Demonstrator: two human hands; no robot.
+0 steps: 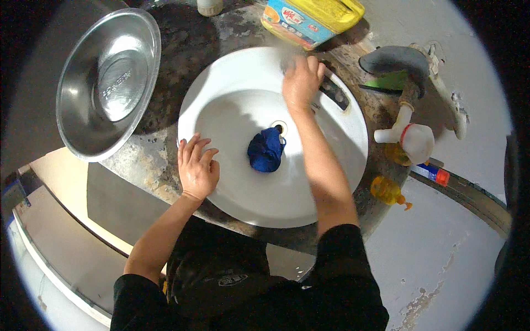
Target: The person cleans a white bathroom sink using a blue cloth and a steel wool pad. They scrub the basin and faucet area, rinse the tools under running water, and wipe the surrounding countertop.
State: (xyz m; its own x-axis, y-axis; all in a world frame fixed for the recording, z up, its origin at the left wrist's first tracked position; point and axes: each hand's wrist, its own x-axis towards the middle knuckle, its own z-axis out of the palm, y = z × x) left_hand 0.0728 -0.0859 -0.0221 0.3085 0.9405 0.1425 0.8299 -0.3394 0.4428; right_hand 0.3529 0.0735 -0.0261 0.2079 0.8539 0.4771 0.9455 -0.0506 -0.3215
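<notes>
A white ceramic washbasin [265, 202] is set before me on a worn stone counter. Bunched up inside it lies a wet-looking dark blue cloth [266, 151], touching the edge of the drain hole [279, 128]. My left hand [198, 170] hovers over or rests on the basin's left rim, fingers spread and holding nothing. At the far rim, my right hand [304, 82] is beside a dark, blurred shape, perhaps the tap. Its fingers point away from me, and whether they grip that shape is not visible.
A stainless steel bowl [120, 82] is tilted at the left. Behind the basin stands a yellow detergent jug [312, 20]. On the right are white plastic pipe fittings [408, 138], a grey curved object [393, 62] and an orange-yellow bottle [387, 191]. A wall borders the counter there.
</notes>
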